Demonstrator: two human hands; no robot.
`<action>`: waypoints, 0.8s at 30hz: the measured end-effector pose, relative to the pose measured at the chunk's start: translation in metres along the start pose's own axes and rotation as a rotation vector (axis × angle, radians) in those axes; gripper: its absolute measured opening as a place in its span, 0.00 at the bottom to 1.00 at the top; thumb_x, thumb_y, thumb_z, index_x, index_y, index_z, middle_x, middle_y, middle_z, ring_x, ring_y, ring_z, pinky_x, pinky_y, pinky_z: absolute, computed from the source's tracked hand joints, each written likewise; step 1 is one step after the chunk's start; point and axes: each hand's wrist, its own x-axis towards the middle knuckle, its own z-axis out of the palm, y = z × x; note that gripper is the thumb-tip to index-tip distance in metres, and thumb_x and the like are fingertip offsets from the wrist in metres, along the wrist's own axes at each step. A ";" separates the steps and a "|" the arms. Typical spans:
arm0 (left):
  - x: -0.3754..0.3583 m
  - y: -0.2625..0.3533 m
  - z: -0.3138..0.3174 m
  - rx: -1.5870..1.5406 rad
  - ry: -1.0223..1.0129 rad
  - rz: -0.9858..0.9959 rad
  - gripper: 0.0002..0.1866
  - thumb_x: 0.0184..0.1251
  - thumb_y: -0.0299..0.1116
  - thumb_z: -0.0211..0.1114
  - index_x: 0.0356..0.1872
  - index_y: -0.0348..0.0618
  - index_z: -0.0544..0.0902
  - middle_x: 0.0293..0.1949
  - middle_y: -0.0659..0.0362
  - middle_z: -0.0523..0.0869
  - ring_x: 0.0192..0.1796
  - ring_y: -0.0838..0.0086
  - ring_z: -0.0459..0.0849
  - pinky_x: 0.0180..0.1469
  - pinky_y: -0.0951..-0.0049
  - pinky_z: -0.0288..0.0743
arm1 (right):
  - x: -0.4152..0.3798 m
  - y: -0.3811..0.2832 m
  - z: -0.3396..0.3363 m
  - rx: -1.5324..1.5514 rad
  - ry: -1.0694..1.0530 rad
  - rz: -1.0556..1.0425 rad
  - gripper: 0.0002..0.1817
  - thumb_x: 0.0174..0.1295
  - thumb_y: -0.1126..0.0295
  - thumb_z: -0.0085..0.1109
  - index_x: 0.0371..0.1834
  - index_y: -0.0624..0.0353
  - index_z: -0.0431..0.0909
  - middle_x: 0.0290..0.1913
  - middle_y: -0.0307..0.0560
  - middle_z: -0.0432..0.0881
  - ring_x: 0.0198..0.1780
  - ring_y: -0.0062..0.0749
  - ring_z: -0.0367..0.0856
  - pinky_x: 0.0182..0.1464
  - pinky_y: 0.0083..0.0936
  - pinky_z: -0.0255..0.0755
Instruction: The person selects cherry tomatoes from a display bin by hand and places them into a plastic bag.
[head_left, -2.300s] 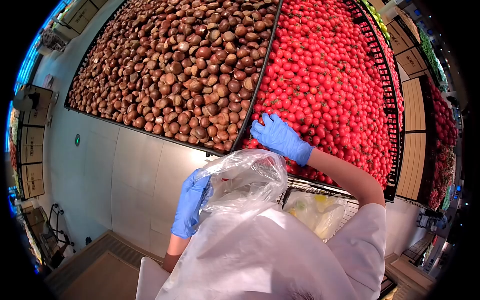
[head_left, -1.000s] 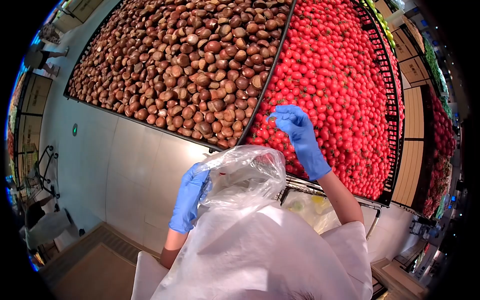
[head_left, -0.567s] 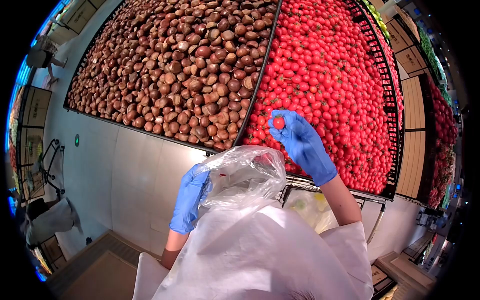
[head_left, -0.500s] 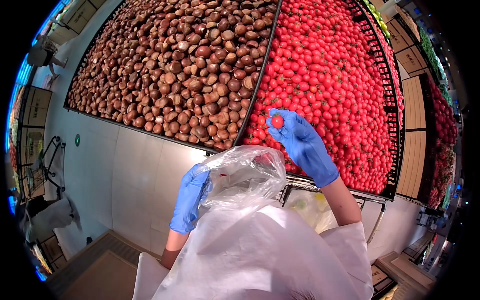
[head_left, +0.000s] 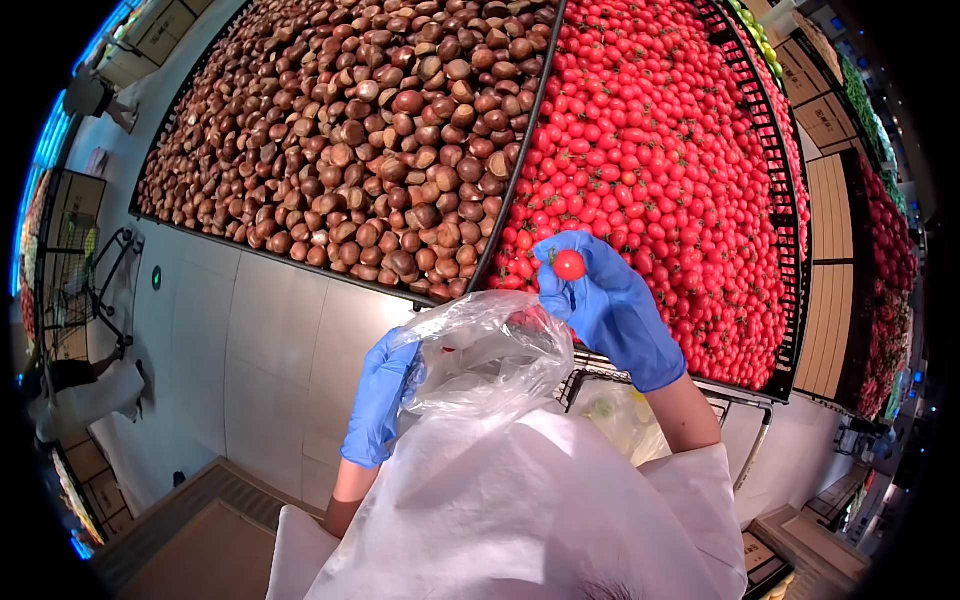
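Note:
In a blue glove, my left hand (head_left: 378,398) grips the edge of a clear plastic bag (head_left: 480,375), whose mouth gapes towards the bins. A little red shows inside the bag through the film. My right hand (head_left: 618,315), also gloved in blue, pinches a single cherry tomato (head_left: 569,265) between its fingertips, just right of the bag's mouth. Beneath and beyond that hand spreads a heap of cherry tomatoes (head_left: 640,170) in a black-sided bin.
Left of a black divider (head_left: 520,160) lies a big heap of chestnuts (head_left: 350,140). A shopping cart (head_left: 745,440) holding a bagged item (head_left: 625,415) stands close to my right side. Another cart (head_left: 105,285) and a person (head_left: 95,400) are at the far left.
My right hand has drawn back slightly down and to the right with the cherry tomato, turning a little. The left hand and bag stay put. At far left, the person and cart have shifted.

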 end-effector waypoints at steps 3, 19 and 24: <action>0.001 -0.002 0.000 0.003 0.007 -0.002 0.09 0.70 0.37 0.55 0.43 0.46 0.79 0.22 0.71 0.73 0.21 0.90 0.67 0.19 0.87 0.54 | 0.000 -0.001 0.004 0.024 -0.082 0.013 0.16 0.63 0.67 0.58 0.51 0.64 0.75 0.39 0.45 0.77 0.39 0.25 0.75 0.44 0.20 0.70; 0.001 -0.001 0.000 -0.015 0.029 -0.022 0.08 0.69 0.37 0.57 0.43 0.47 0.79 0.22 0.72 0.74 0.21 0.90 0.69 0.20 0.87 0.55 | -0.009 0.000 0.028 -0.677 0.077 -0.385 0.20 0.49 0.85 0.64 0.47 0.62 0.75 0.47 0.45 0.79 0.51 0.26 0.77 0.56 0.23 0.70; 0.000 0.002 0.001 -0.007 0.044 -0.033 0.09 0.69 0.37 0.56 0.43 0.46 0.79 0.22 0.71 0.74 0.21 0.90 0.68 0.19 0.87 0.55 | -0.011 -0.002 0.027 -0.602 0.025 -0.334 0.19 0.54 0.83 0.60 0.51 0.63 0.75 0.49 0.47 0.79 0.52 0.27 0.77 0.57 0.24 0.70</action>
